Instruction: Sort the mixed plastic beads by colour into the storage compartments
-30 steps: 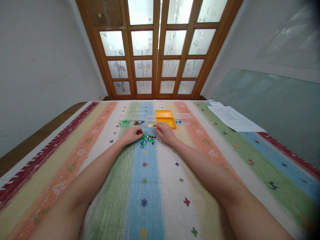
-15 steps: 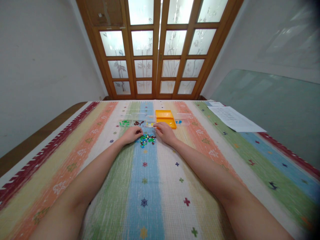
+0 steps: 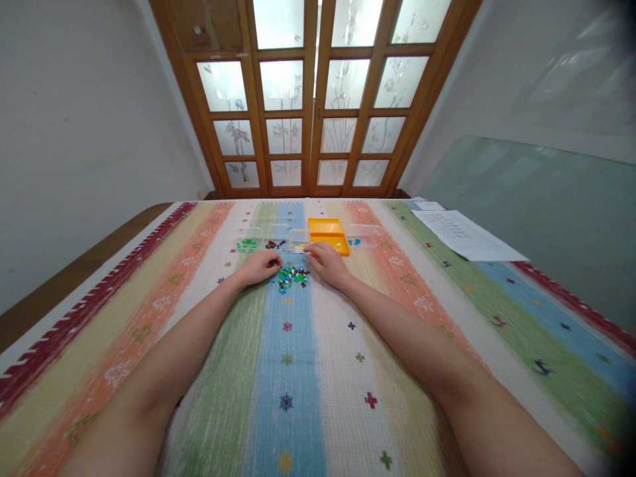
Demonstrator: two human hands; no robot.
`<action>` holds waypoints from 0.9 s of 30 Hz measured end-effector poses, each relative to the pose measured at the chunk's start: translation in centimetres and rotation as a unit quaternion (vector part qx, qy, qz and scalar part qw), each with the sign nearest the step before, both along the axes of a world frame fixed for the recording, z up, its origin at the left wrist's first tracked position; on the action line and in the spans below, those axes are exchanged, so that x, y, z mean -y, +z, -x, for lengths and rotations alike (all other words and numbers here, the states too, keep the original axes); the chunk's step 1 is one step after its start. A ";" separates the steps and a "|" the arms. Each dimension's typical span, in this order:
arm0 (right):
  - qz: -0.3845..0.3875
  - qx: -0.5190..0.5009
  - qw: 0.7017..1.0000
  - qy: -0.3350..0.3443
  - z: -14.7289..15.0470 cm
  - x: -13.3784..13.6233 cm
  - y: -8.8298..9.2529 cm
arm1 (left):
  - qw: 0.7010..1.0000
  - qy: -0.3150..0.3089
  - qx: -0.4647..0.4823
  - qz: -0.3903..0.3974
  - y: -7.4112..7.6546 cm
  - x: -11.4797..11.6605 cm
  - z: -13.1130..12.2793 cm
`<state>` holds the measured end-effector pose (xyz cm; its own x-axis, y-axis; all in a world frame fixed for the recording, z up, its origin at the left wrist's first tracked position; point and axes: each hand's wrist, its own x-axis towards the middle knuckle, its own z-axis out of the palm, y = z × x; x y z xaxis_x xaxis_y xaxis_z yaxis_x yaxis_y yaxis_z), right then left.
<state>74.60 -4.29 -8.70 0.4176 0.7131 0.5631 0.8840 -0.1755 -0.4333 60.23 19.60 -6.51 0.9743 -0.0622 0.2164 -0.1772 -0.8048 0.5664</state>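
A mixed pile of small coloured pieces [image 3: 293, 279], green, blue, dark red and white, lies on the blue stripe of the cloth. At its left edge is my left hand [image 3: 260, 267], thumb and fingers closed together; whatever they may hold is too small to see. My right hand [image 3: 326, 264] reaches past the pile's right side, fingertips closed at a clear box with yellow pieces [image 3: 299, 246]. I cannot make out anything in those fingers. Just beyond the right hand, an orange box [image 3: 326, 226] stands open with a few pale pieces inside.
Clear boxes hold green pieces [image 3: 246, 245], dark red pieces [image 3: 275, 244] and blue pieces [image 3: 354, 242] along the far side. Printed paper sheets [image 3: 467, 235] lie at the right. A striped cloth [image 3: 293, 397] covers the table; glazed wooden doors [image 3: 311, 112] stand behind.
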 end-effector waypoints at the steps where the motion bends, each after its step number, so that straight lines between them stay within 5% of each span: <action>1: -0.001 0.001 1.000 0.000 0.0 0.0 0.0 | 1.000 0.000 -0.002 -0.002 0.0 0.1 0.0; 15: -0.004 0.003 1.000 0.001 0.0 -0.1 0.0 | 0.999 -0.026 0.006 -0.022 0.0 0.6 -0.1; 27: 0.030 0.042 0.999 0.008 0.2 0.0 0.4 | 0.962 0.159 0.120 0.185 -2.5 -3.2 -1.6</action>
<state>74.40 -4.25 -8.25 0.3590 0.7526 0.5520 0.9197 -0.1845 -0.3465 61.88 22.80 -9.00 0.8501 0.3558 0.3882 -0.1170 -0.5911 0.7981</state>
